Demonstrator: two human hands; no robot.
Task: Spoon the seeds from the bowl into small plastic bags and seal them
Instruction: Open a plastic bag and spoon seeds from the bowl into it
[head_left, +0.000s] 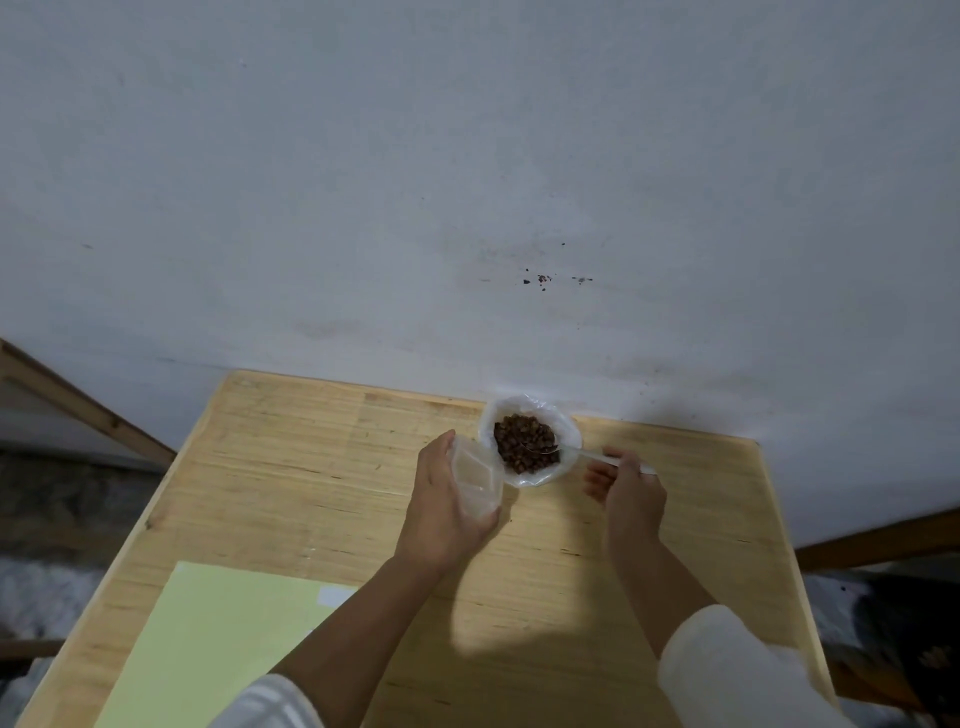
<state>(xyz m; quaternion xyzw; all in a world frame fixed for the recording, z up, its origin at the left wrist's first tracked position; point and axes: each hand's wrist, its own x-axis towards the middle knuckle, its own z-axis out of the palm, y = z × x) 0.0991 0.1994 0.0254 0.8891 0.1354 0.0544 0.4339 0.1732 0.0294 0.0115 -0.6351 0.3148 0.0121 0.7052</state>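
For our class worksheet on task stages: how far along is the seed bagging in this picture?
Done: no filled or sealed bags in view. In hand: left hand holds a seemingly empty plastic bag; right hand dips the spoon into the seeds in the bowl. Left: spooning and sealing.

A pale wooden table (291, 467) is carrying a white bowl of brown seeds (524, 441) at its far edge and what is probably a pale green paper sheet (208, 639) near its front.

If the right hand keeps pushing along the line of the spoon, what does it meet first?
Probably the seeds: the right hand holds the spoon pointing left, its tip already in the bowl. Beyond lies the bowl's far wall, then the left hand's bag.
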